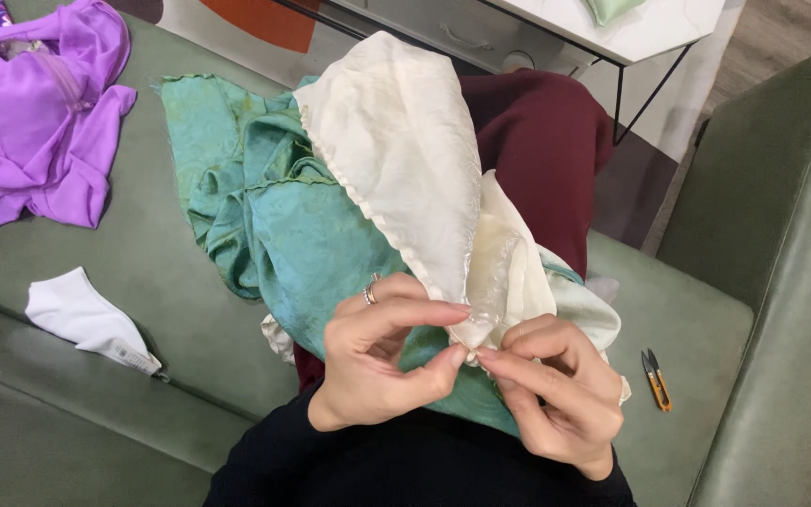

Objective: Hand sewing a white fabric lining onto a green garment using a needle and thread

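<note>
Two bare hands meet low in the head view, fingertips almost touching. Left hand [377, 361]: thumb and forefinger pinched on the lower corner of a cream cloth [415, 160], other fingers curled loosely behind; a ring [369, 295] sits on one finger. Right hand [556, 394]: thumb and forefinger nipped on the same bunched corner, just beside the left fingertips, remaining fingers folded in toward the palm. The cream cloth rises from the pinch point up and away from the fingers as a tall, rounded fold with a crimped edge; a thinner, half-sheer layer of it hangs right above the right fingers. Under and behind both hands, a teal-green garment [274, 216] lies crumpled over a lap in dark red cloth [546, 141], spreading away beyond the left fingers. Past the right hand, well apart from its knuckles, small thread snips [655, 378] with orange handles lie on the green sofa seat [706, 319]. Far beyond the left fingers: a white folded piece [86, 317] on the seat, and further off a purple garment [35, 122] in a heap. Above the raised fold, a white table [631, 33] on thin black legs.
</note>
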